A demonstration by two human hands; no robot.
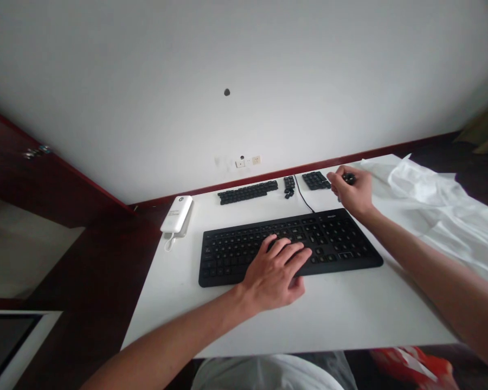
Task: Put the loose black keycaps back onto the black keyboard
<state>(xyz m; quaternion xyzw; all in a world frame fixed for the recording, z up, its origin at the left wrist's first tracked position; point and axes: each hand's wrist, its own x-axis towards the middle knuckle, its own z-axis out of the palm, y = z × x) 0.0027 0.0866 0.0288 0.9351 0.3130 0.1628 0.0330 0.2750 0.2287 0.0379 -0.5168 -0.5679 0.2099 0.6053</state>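
Observation:
A black keyboard (244, 273) lies slightly angled on the white table, its cable running off the back edge. My left hand (274, 273) rests palm down across its middle front, fingers spread over the keys, with the thumb past the front edge. Above the keyboard's back right corner, my right hand (352, 189) is closed around a small tool with a dark round handle end (348, 178); a thin tip shows below the fingers, and its exact kind is unclear. Behind the keyboard sit a long block of black keycaps (248, 192), a narrow group (289, 185) and a squarer group (315, 180).
A white power bank (177, 214) with a short cable sits at the table's left edge. Crumpled white sheeting (443, 206) covers the right side. Wall sockets (248, 162) are behind the table. Something red (415, 368) is below the front right edge.

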